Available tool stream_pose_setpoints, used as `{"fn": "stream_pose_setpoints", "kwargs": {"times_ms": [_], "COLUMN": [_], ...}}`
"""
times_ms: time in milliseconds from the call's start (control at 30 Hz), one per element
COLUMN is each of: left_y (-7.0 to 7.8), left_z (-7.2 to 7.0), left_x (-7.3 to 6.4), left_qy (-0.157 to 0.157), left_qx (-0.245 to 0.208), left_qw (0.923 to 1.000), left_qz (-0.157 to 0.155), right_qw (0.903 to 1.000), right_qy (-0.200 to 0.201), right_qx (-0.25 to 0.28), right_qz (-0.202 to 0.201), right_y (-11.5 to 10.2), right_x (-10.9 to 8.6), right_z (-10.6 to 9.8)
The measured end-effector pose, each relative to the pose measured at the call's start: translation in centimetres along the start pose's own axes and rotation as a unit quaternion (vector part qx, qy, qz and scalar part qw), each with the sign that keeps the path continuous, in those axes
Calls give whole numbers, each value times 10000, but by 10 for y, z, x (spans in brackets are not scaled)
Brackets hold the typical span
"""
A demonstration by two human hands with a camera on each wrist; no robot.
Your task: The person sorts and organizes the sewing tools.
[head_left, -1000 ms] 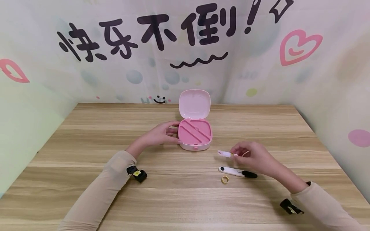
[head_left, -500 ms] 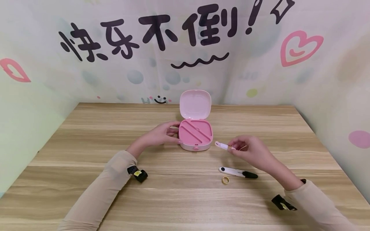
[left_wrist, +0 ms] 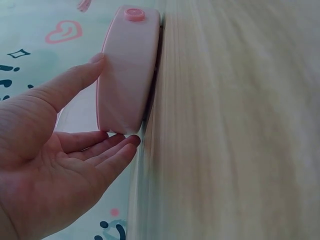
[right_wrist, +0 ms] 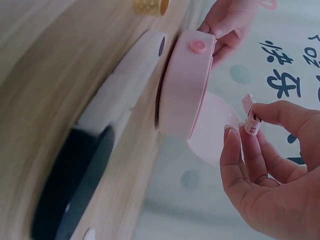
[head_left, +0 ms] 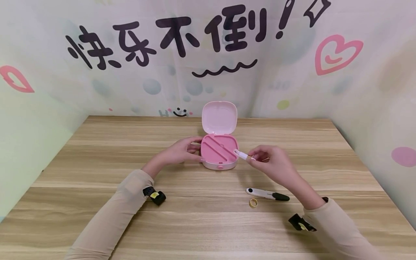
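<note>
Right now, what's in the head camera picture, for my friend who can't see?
A person's right hand pinches a small white item by the right edge of an open pink box; the left hand touches its left side. Nearer the camera, a white-and-black tool and gold ring lie on a wooden table.

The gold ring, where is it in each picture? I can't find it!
Head: the gold ring lies on the table, right of centre, just below the white-and-black tool.
Left wrist: it's not in this picture.
Right wrist: the ring is at the top edge, near the middle, partly cut off.
Shared landmark: the pink box, seen in all three.
</note>
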State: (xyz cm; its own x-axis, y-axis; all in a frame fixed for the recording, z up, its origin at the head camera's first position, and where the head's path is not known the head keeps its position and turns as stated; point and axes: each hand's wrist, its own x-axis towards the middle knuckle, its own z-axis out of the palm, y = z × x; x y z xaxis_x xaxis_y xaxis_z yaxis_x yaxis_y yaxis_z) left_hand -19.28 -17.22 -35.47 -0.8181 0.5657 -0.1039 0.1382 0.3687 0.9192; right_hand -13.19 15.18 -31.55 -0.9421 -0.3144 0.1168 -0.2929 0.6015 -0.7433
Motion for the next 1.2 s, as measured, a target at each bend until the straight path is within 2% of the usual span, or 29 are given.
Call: {"fn": "stream_pose_setpoints", "kwargs": {"times_ms": [567,800,1200], "left_y": [2,1,2], "left_z": [1,0,1], "left_x": [1,-2,-1], "left_qy": [-11,-12,10], "left_qx": [-38,94,16], "left_qw": [10000,9999,10000], "left_qz": [-23,87,-2], "right_qw": [9994,9994,9987], "right_qy": [306,268,304], "right_qx": [134,162,335], "right_qz": [65,125,225], "right_y": [-15,-19,-22], "right_x": [12,18,34], "right_z": [16,21,34]}}
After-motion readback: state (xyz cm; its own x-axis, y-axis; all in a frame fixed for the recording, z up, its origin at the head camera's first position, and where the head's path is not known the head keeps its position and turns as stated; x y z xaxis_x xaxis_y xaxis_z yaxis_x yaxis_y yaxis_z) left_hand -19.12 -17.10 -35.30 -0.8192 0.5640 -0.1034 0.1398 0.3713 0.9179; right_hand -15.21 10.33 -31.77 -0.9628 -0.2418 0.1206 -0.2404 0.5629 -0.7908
